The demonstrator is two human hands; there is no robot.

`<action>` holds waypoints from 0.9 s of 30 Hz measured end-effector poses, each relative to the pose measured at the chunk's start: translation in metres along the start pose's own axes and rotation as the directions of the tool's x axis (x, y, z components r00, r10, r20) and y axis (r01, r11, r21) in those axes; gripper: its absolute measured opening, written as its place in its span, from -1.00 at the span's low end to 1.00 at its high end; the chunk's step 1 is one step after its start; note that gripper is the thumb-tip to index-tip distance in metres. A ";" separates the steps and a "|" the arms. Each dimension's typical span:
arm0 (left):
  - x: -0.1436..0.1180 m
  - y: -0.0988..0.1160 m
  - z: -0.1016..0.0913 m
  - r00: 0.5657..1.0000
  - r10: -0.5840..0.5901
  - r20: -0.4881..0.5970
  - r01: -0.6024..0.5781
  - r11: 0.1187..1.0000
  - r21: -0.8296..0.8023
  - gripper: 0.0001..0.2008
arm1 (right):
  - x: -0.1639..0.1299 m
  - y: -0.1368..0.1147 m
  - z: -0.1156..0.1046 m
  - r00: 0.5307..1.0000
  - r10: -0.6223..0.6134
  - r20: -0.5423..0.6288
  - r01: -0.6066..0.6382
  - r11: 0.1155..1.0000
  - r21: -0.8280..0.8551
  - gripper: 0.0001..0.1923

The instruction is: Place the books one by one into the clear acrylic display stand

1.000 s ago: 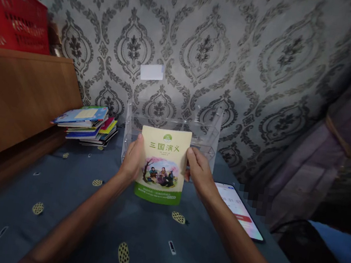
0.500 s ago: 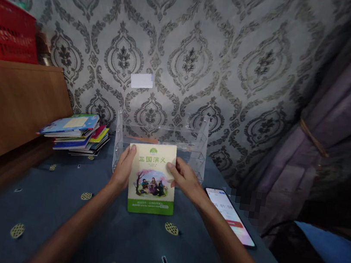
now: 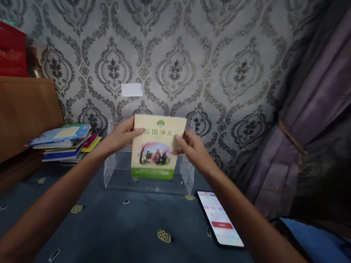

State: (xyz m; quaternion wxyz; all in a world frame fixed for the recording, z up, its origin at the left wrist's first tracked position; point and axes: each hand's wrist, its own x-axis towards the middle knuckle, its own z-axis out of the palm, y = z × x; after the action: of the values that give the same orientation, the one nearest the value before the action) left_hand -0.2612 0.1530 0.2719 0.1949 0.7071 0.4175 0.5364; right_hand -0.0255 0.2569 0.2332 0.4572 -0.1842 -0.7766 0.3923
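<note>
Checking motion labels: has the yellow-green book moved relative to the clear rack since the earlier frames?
Yes. The book has gone up and back: it was low in front of the clear rack, and is now upright over it, held by the left hand and right hand.

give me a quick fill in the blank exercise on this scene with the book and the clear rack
1. Both hands hold up one ____ above the clear rack.
2. The phone lies with its screen ____.
3. The stack of books lies on the person's ____ side.
4. The left hand and right hand grip the cover's ____ corners.

Missing words: book; lit; left; upper
</note>
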 end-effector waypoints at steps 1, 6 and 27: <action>0.016 0.011 -0.002 0.996 0.091 -0.008 -0.091 0.995 0.043 -0.69 | 0.012 -0.011 -0.009 0.997 -0.075 -0.036 0.074 0.997 -0.020 -0.55; 0.072 0.042 -0.004 0.886 0.452 -0.101 -0.413 0.870 0.269 -0.74 | 0.055 -0.050 -0.042 0.900 -0.396 -0.183 0.374 0.916 -0.144 -0.50; 0.100 0.036 0.011 0.951 0.285 -0.120 -0.272 0.956 0.111 -0.84 | 0.074 -0.039 -0.071 0.936 -0.326 -0.132 0.307 0.941 -0.144 -0.60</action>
State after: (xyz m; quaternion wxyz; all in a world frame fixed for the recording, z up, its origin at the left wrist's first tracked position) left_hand -0.2298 0.2143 0.3539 0.0554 0.7295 0.3503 0.5848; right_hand 0.0002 0.3121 0.3251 0.5608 -0.1138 -0.7810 0.2504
